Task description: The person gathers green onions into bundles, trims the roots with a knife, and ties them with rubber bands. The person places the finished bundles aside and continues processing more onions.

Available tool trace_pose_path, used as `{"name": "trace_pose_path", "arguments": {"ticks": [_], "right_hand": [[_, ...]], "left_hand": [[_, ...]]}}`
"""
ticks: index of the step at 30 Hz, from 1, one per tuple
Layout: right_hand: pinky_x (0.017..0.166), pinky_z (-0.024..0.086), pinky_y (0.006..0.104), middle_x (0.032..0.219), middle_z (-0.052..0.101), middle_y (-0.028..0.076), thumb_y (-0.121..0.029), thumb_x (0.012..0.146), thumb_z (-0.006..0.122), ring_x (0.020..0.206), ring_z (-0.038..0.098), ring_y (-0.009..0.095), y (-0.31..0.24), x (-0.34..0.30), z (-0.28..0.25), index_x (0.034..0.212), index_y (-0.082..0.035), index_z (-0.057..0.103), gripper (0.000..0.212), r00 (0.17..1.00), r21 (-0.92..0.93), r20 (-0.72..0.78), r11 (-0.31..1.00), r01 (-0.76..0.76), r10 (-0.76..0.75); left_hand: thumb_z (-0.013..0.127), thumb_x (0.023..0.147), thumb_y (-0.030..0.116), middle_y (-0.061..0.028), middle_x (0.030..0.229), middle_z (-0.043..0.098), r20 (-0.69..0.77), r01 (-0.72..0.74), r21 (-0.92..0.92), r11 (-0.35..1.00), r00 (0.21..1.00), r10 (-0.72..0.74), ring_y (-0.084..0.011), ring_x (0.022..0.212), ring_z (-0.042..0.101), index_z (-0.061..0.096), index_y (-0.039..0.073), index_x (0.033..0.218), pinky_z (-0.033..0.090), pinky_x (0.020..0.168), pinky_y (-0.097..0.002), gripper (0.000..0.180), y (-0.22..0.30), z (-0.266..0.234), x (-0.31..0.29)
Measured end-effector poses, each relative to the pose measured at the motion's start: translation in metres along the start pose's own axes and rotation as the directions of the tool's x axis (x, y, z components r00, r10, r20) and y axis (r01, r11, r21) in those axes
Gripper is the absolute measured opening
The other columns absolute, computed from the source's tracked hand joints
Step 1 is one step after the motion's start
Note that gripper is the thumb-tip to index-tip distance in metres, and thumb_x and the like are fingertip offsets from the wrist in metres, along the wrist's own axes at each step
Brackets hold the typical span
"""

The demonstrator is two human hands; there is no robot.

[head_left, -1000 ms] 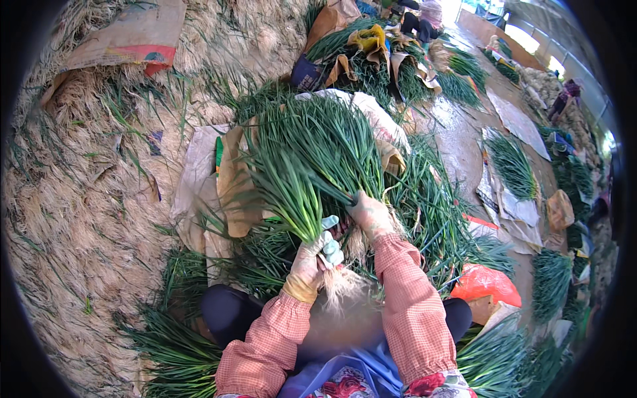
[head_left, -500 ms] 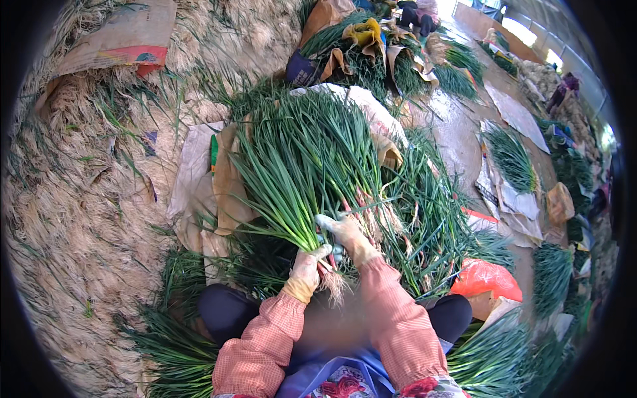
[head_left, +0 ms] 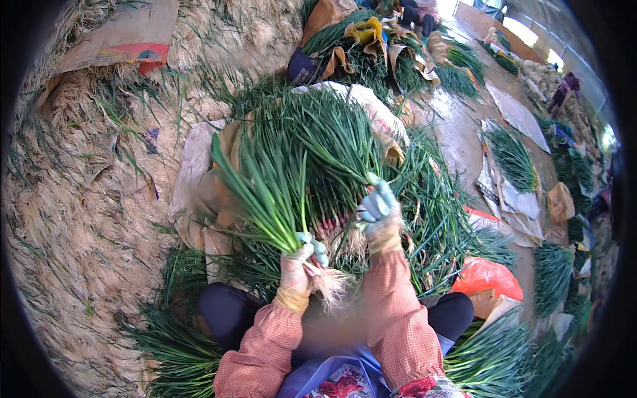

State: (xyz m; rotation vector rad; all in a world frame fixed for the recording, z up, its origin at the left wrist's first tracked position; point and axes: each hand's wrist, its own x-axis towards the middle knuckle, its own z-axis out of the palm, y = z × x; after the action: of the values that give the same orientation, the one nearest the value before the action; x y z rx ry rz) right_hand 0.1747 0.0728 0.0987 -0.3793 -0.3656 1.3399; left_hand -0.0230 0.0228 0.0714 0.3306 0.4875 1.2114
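Note:
My left hand [head_left: 300, 263], in a pale glove with bluish fingers, is wrapped round a bunch of green onions [head_left: 269, 215]. Their leaves fan up and to the left; pale stringy roots [head_left: 330, 284] stick out below the fist. At the right front of a large heap of green onions [head_left: 312, 136], my right hand [head_left: 379, 211], gloved alike, is closed with its thumb on top. Bright green stalks from the heap run into its grip, so it holds green onions; their lower ends are mostly hidden by the hand. Reddish bulbs [head_left: 332, 224] show between the two hands.
More green onions [head_left: 431, 219] lie right of the heap, beside a red plastic bag [head_left: 488, 278]. Cut roots and leaf scraps [head_left: 79, 265] cover the left floor. Bundles [head_left: 179, 351] flank my knees. Further piles [head_left: 511, 156] and other people [head_left: 564, 89] are toward the back right.
My right hand has left the bunch at my left hand and moved right and farther away to the heap's edge. My left hand has shifted slightly left, with the bunch tilting farther left.

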Motion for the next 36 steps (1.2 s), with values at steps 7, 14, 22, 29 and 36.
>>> {"name": "trace_pose_path", "arguments": {"ticks": [7, 14, 22, 29, 36], "right_hand": [[0.072, 0.048, 0.0390, 0.085, 0.066, 0.007, -0.027, 0.077, 0.073, 0.077, 0.062, 0.023, -0.003, -0.008, -0.069, 0.109, -0.007, 0.062, 0.039, 0.919, -0.931, -0.081, -0.299, -0.208, -0.385], [0.055, 0.040, 0.0196, 0.081, 0.061, -0.002, -0.018, 0.086, 0.067, 0.062, 0.050, 0.004, 0.013, -0.083, -0.037, 0.109, -0.006, 0.065, 0.027, 0.956, -0.885, -0.275, 0.363, -0.292, 0.098], [0.041, 0.032, 0.0192, 0.067, 0.059, -0.002, -0.018, 0.084, 0.066, 0.048, 0.044, 0.005, 0.014, -0.053, -0.008, 0.101, -0.004, 0.062, 0.023, 0.906, -0.610, -0.356, 0.677, -0.411, 0.230], [0.039, 0.036, 0.0267, 0.073, 0.061, -0.001, -0.045, 0.082, 0.062, 0.042, 0.042, 0.007, -0.004, -0.060, -0.015, 0.101, -0.010, 0.066, 0.040, 0.794, -0.573, -0.599, 0.637, -0.515, 0.103], [0.065, 0.043, 0.0254, 0.086, 0.063, 0.002, -0.018, 0.086, 0.063, 0.074, 0.052, 0.009, 0.087, -0.005, -0.048, 0.112, -0.001, 0.057, 0.032, 0.945, -0.847, -0.326, 0.441, -0.298, 0.011]], "left_hand": [[0.064, 0.084, 0.016, -0.0052, 0.079, 0.060, 0.189, 0.274, 0.073, 0.959, 0.940, -0.283, -0.0159, 0.067, 0.058, 0.041, 0.001, 0.133, 0.051, 0.060, -0.0325, 0.056, -0.033, 0.005, 0.024], [0.058, 0.084, 0.001, -0.0133, 0.101, 0.066, 0.019, 0.190, 0.270, 0.944, 0.979, -0.202, -0.0171, 0.070, 0.063, 0.057, 0.005, 0.099, 0.049, 0.053, -0.0236, 0.016, -0.043, -0.004, 0.058], [0.058, 0.082, 0.000, -0.0091, 0.077, 0.064, -0.114, 0.185, 0.240, 0.953, 0.980, -0.162, -0.0195, 0.066, 0.063, 0.058, 0.003, 0.091, 0.049, 0.047, -0.0258, 0.010, -0.040, -0.010, 0.054], [0.058, 0.080, 0.007, -0.0120, 0.070, 0.064, -0.151, 0.243, 0.498, 0.832, 0.969, -0.193, -0.0126, 0.043, 0.050, 0.065, -0.006, 0.091, 0.035, 0.037, -0.0189, 0.019, -0.009, -0.019, 0.054], [0.062, 0.079, 0.000, -0.0070, 0.068, 0.063, -0.088, 0.260, 0.437, 0.861, 0.965, -0.247, -0.0176, 0.048, 0.059, 0.062, -0.001, 0.088, 0.044, 0.039, -0.0261, 0.009, -0.044, -0.033, 0.015]]}}
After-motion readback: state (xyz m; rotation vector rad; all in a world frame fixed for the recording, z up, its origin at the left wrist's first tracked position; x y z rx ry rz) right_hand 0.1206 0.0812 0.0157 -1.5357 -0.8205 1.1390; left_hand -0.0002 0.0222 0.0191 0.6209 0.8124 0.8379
